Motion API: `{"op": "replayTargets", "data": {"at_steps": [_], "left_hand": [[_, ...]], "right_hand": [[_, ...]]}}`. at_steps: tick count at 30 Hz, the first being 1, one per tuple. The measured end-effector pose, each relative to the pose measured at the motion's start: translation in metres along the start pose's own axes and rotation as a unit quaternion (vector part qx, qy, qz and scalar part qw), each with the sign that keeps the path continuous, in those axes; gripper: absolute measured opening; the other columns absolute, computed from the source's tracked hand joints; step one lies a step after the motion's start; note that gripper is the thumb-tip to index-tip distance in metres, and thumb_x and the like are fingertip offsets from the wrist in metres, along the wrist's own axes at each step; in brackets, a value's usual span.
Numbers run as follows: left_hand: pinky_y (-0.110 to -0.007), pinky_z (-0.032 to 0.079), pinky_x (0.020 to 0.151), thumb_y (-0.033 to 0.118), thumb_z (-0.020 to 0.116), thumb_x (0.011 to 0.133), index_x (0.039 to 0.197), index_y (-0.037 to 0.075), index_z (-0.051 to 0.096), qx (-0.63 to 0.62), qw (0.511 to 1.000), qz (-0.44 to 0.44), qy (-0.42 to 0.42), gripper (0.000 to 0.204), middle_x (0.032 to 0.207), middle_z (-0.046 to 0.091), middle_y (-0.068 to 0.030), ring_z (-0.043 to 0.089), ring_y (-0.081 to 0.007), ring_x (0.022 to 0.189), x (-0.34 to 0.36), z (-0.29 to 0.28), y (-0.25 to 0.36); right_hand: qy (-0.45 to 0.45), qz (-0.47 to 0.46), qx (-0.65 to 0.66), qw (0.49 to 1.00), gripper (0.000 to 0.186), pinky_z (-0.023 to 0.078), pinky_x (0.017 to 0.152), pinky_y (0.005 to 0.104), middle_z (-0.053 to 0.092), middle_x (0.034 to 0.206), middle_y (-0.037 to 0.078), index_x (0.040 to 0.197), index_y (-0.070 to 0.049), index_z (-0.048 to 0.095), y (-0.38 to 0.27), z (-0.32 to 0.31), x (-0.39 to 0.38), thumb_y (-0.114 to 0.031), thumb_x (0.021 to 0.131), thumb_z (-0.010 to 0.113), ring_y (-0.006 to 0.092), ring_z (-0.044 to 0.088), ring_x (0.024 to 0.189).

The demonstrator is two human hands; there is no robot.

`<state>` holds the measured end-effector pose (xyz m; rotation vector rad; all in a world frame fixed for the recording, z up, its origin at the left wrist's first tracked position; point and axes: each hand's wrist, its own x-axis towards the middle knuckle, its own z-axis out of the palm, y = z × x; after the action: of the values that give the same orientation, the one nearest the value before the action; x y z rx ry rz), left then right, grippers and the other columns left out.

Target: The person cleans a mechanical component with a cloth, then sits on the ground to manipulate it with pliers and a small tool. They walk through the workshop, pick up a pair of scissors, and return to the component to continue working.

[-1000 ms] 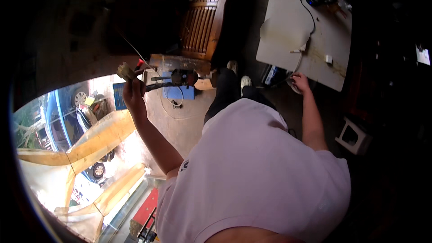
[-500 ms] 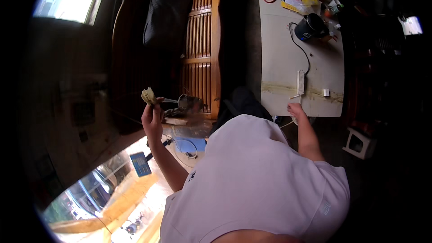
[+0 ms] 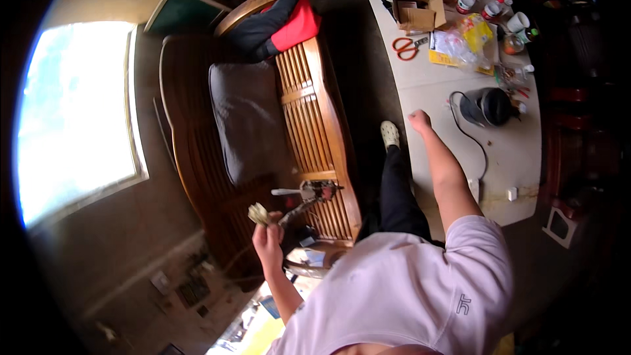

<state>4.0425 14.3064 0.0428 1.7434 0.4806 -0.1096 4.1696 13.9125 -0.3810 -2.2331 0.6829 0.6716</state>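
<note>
My left hand [image 3: 267, 240] is raised at the left, its fingers pinched on a small pale yellow bundle [image 3: 259, 214] with a ragged top; its exact kind I cannot make out. Behind that hand, on the wooden bench [image 3: 328, 138], sit small dark objects [image 3: 320, 190] with a pale handle-like piece. My right arm reaches forward over the left edge of the white table [image 3: 430, 85]. The right hand [image 3: 419, 120] is curled into a fist, and nothing shows in it. Nearest to it is a black cylindrical appliance [image 3: 488, 106] with a dark cord.
Red-handled scissors [image 3: 406, 48], an open cardboard box [image 3: 419, 12], bottles [image 3: 467, 1] and plastic bags crowd the table's far end. A grey cushion [image 3: 246, 118] lies on the bench. Between bench and table is a strip of floor with my pale shoe [image 3: 390, 134]. A white stool [image 3: 560, 227] stands at right.
My view has swung and moved forward, bringing more of the bench, window and table into sight. My right hand has moved forward along the table's edge; the left still holds the pale bundle.
</note>
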Motion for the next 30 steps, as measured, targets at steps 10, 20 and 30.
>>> {"op": "replayTargets", "data": {"at_steps": [10,20,30], "left_hand": [[-0.019,0.03,0.053,0.019,0.054,0.088,0.101,-0.008,0.053,0.015,0.99,-0.115,-0.079,0.031,0.07,0.047,0.0012,0.038,-0.0052,0.059,0.118,0.077,-0.006],[-0.018,0.027,0.053,0.023,0.057,0.087,0.103,-0.008,0.054,0.023,0.98,-0.176,-0.09,0.034,0.068,0.042,0.0044,0.034,-0.0042,0.059,0.136,0.097,-0.021],[-0.019,0.029,0.05,0.014,0.052,0.089,0.103,-0.003,0.055,0.035,0.986,-0.041,-0.159,0.022,0.068,0.045,0.0041,0.036,-0.0038,0.057,0.097,0.069,0.001]], "right_hand": [[0.309,0.225,0.11,0.918,0.057,0.048,0.08,0.0377,0.057,0.101,0.023,0.099,0.009,0.048,-0.11,-0.009,0.249,-0.036,0.07,0.067,0.0336,0.058,0.092],[0.201,0.298,0.077,0.93,0.066,0.05,0.079,0.0352,0.046,0.113,0.016,0.114,-0.006,0.045,-0.107,-0.026,0.217,-0.033,0.06,0.071,0.0303,0.057,0.095],[-0.063,0.244,0.302,0.92,0.033,0.041,0.044,0.0305,0.054,0.048,0.004,0.057,-0.006,0.058,0.013,0.024,-0.067,-0.034,0.074,0.06,0.0151,0.052,0.042]]}}
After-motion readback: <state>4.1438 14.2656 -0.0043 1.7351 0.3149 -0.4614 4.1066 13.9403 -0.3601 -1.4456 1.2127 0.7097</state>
